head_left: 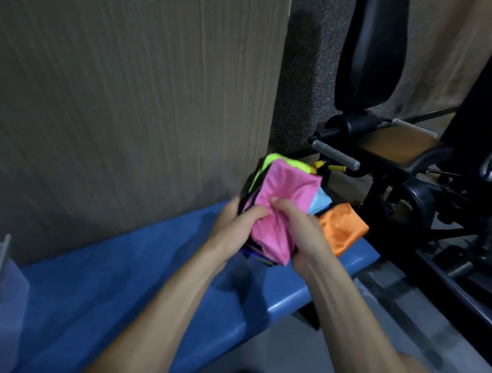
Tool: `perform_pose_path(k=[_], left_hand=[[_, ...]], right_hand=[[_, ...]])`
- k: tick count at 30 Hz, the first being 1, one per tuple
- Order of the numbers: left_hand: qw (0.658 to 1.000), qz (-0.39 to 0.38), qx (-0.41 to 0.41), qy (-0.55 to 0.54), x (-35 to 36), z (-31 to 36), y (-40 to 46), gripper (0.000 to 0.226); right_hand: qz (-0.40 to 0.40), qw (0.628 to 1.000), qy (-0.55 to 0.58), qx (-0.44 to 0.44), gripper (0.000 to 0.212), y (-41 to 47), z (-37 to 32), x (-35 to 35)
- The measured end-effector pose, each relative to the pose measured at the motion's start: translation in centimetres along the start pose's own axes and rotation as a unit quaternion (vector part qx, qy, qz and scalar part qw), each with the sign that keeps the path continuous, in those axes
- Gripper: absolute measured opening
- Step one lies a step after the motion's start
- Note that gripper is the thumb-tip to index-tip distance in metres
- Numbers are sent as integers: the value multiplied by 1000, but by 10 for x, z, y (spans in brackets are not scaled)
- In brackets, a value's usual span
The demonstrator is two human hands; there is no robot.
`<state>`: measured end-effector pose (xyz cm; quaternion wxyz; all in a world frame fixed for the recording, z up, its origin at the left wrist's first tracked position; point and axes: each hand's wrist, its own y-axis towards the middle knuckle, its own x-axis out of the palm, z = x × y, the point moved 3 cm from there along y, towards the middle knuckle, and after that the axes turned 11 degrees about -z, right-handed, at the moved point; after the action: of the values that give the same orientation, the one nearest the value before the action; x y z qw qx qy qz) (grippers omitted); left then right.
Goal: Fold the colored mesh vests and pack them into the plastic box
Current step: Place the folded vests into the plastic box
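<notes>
Both hands are at the pile of mesh vests, which sits at the far right end of the blue padded counter (146, 280). The left hand (236, 225) grips the pink vest (281, 204) from the left side, thumb curled over the fabric and fingers hidden behind it. The right hand (303, 234) grips the same vest from the right, its thumb pinching a bunched fold near the centre of the cloth. The pink vest is gathered and creased between the two hands, with its lower end hanging toward the counter surface.

Behind the pink vest, a neon yellow-green vest (278, 160) shows at the top of the pile. A light blue vest (323, 201) shows just right of the pink one, and an orange vest (344, 229) lies right of the right hand, at the counter's right edge. Dark blue fabric edges (252, 253) protrude below the pink vest, under the left hand; what they belong to cannot be determined.

A translucent plastic box (0, 305) stands at the left end of the counter, well apart from the pile; its contents cannot be made out. A large cardboard sheet (117, 108) stands upright behind the counter. Black gym equipment (375, 60) with padded parts stands right of the counter.
</notes>
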<state>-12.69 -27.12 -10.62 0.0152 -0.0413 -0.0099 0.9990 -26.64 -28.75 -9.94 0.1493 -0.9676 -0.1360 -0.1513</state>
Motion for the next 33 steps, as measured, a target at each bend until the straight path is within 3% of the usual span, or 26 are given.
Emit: perform_pose_path(k=[3, 5, 7, 9, 13, 20, 25, 30, 33], left_hand=[[996, -56, 17, 71, 48, 35, 33, 48], [990, -93, -4, 109, 83, 40, 57, 40], [980, -130, -43, 145, 109, 31, 78, 31], [960, -161, -89, 210, 119, 16, 93, 36], [907, -184, -107, 363, 120, -6, 104, 53], [901, -244, -125, 335, 109, -6, 101, 51], [913, -259, -148, 278, 103, -13, 101, 49], [922, -242, -170, 249, 102, -16, 94, 62], [920, -248, -146, 266, 105, -8, 75, 46]], right_hand=[[27, 996, 59, -53, 34, -6, -35, -45], [87, 994, 44, -55, 36, -4, -41, -82], [146, 989, -11, -31, 52, 3, -33, -111], [182, 981, -61, 24, 69, 14, -16, -136], [157, 984, -40, 79, 53, 23, 4, -147], [69, 992, 44, 99, 29, 32, 4, -146], [57, 993, 56, 91, 48, 40, 5, -136], [85, 994, 38, 52, 46, 45, 12, -134], [107, 993, 50, 30, 51, 30, 22, -133]])
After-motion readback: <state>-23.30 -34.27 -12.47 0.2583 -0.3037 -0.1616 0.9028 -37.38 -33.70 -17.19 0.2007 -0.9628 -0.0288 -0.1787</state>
